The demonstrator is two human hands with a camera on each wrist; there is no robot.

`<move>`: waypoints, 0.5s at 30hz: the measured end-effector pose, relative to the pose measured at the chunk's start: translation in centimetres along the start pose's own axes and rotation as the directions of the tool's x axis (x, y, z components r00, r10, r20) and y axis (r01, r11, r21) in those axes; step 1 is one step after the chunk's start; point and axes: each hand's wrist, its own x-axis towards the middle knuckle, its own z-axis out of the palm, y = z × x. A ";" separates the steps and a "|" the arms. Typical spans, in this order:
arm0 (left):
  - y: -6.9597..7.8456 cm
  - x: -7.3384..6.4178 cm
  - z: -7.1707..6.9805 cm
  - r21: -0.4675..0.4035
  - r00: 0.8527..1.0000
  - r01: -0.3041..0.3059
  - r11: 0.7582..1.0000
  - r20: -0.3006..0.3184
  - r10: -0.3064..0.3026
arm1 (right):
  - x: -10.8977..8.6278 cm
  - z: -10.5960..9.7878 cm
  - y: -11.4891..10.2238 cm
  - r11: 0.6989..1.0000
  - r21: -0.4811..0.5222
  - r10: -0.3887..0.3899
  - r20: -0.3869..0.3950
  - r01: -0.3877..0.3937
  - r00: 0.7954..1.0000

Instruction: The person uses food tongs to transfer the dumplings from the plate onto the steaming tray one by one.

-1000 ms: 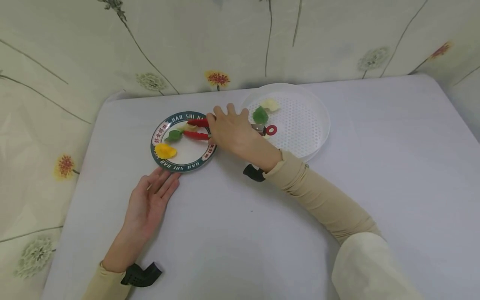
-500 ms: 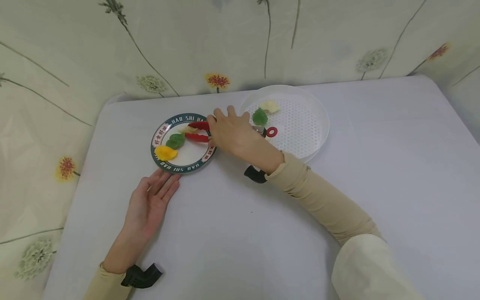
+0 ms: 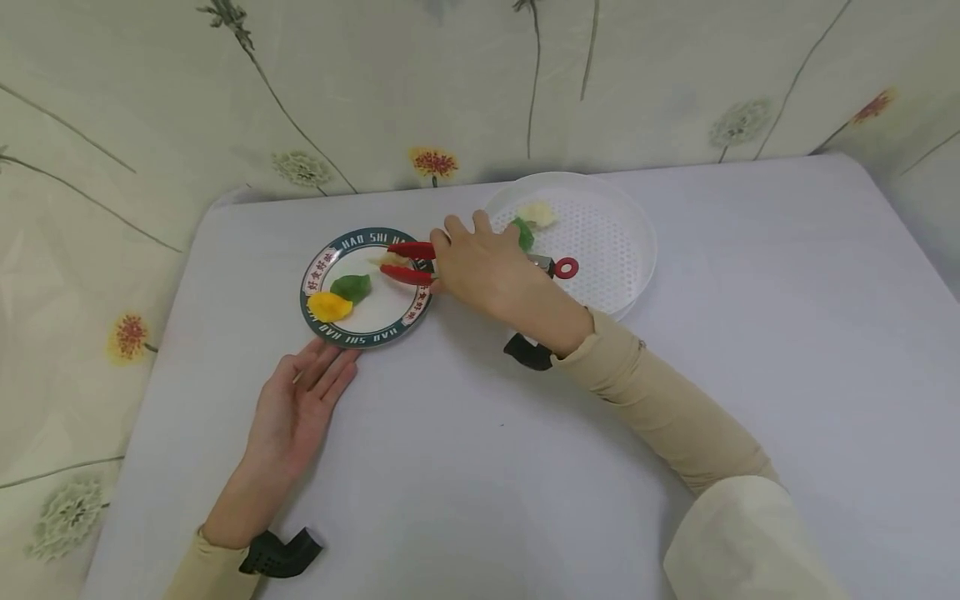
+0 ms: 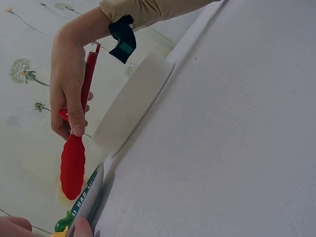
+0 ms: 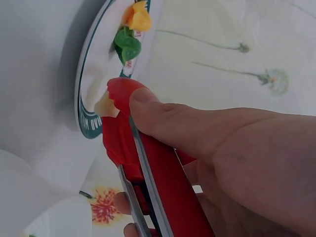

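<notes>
Well, your left hand (image 3: pixel 288 408) lies palm up, fingers straight, tips against the near rim of the plate (image 3: pixel 378 307) with no curl around it. The plate looks smooth and fairly light, so it could slide on the counter (image 3: pixel 465 450); steady it low at that rim.

Moving right, the yellow piece (image 3: pixel 330 307) sits on the plate with the green piece (image 3: pixel 351 288) just beside it, both soft and light by their look, easily nudged.

Next along, here's the cream piece (image 5: pixel 104 105), at the right side of the plate, between the red tips of the tongs (image 3: pixel 407 276). Whether it's clear of the plate, you can't tell from here. It seems small, light and perhaps soft, so squeeze gently, tips across its middle; a hard pinch might squash it or shoot it out.

And your right hand (image 3: pixel 483 271) is curled round the tongs, thumb pressing one arm. Those metal-framed arms should be stiff, the red tips gentler; hold mid-arm for control.

Far right, the white basket (image 3: pixel 603 229) carries a second green piece (image 3: pixel 523 236) beside a pale piece (image 3: pixel 538 213).
</notes>
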 end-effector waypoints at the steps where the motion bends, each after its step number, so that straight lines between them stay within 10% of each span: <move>1: 0.0 0.0 0.0 0.002 1.000 0.000 1.000 -0.001 0.000 | -0.2 0.0 0.1 1.000 -0.003 0.003 -0.004 -0.003 1.000; 15: -0.1 0.1 -0.1 0.001 1.000 -0.004 1.000 0.002 0.004 | -3.4 -1.0 2.3 0.998 0.026 0.058 -0.025 -0.057 0.998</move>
